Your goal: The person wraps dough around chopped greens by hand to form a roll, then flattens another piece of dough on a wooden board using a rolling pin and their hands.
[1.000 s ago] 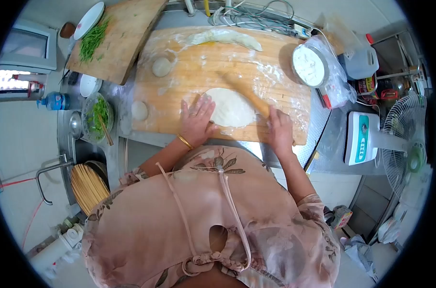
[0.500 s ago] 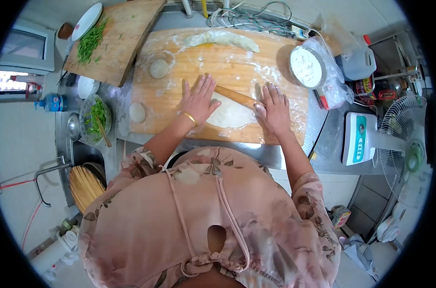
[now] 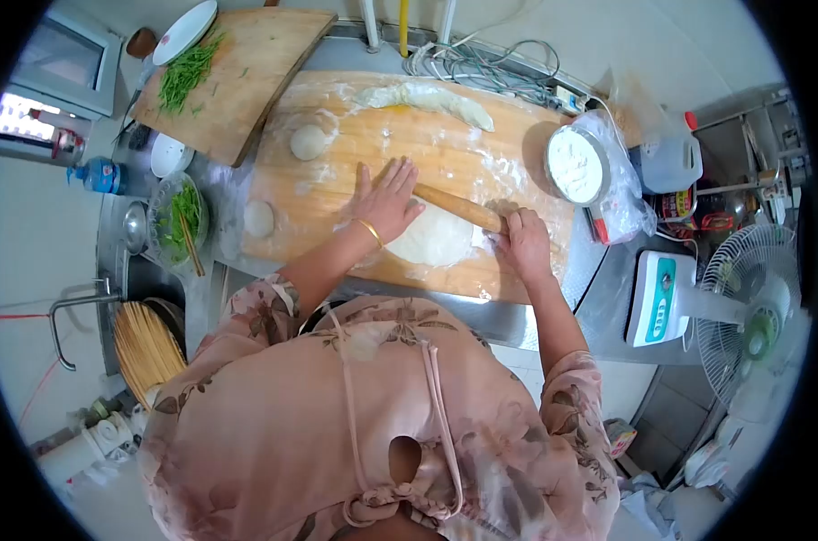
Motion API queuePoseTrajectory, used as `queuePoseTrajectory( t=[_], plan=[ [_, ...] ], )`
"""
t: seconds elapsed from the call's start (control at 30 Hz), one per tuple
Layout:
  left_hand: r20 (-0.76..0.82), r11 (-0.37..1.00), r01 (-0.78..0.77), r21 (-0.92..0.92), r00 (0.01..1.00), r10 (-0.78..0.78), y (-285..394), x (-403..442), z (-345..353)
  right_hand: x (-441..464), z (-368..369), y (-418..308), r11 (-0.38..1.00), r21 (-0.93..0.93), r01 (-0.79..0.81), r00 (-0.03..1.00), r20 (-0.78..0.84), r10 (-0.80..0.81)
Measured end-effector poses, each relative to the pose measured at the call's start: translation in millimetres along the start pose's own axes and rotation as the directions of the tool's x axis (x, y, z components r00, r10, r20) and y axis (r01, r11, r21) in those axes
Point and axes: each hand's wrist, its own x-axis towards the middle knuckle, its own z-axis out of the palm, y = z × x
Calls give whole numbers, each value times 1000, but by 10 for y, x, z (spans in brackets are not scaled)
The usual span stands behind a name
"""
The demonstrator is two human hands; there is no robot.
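A wooden rolling pin (image 3: 461, 207) lies at a slant across the far edge of a flattened round of dough (image 3: 429, 240). My right hand (image 3: 526, 242) has its fingers curled round the pin's right end. My left hand (image 3: 387, 200) is flat with fingers stretched out, beside the pin's left end and over the dough's left edge. Whether its palm touches the pin, I cannot tell. All this is on a floured wooden board (image 3: 283, 185). Two dough balls, one farther back (image 3: 308, 142) and one nearer (image 3: 258, 218), sit on the left. A long floured dough roll (image 3: 427, 97) lies along the back.
A bowl of flour (image 3: 575, 164) stands at the board's right, near a white scale (image 3: 661, 298) and a fan (image 3: 751, 316). Leftward are a bowl of greens with chopsticks (image 3: 176, 221) and a tilted cutting board (image 3: 237, 81) with chopped greens. Cables (image 3: 490, 68) lie behind.
My right hand has gone from fingers spread over the pin's end to fingers curled round it. My left hand stays flat near the other end. The whole view has shifted slightly.
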Motion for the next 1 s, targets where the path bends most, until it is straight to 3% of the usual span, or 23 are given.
queuePoseTrajectory(
  t=[0.03,0.07,0.13,0.17,0.2,0.23,0.27,0.37,0.57,0.8,1.0],
  plan=[
    [-78,999,29,-44,996,-32,5,25,2,20,15,49,1000,10,-20,999,37,20],
    [-153,995,51,-90,986,-65,8,53,8,-21,37,83,994,98,-51,997,-47,56],
    [-108,924,164,-345,971,-212,-82,-2,-2,-275,105,93,953,287,-94,970,-187,152],
    [-70,860,220,-461,957,-282,-145,-44,-1,-379,129,89,902,376,-212,954,-120,275],
    [-270,883,103,-458,930,-249,-167,-55,47,-480,150,79,829,453,-329,920,-43,389],
    [-248,881,110,-461,937,-246,-189,-65,87,-555,180,78,734,515,-443,868,41,495],
    [-228,879,112,-463,944,-240,-207,-61,123,-594,244,99,801,488,-347,891,-95,444],
    [-192,867,90,-491,959,-208,-168,27,127,-565,220,82,793,417,-444,870,-12,493],
    [-107,856,45,-516,987,-117,7,185,119,-558,322,144,767,498,-405,849,-106,517],
    [-51,896,-127,-426,992,116,190,299,85,-532,275,92,779,469,-418,850,-100,516],
    [3,890,-203,-408,975,224,394,371,108,-529,270,92,786,429,-445,847,-84,526]
  ],
)
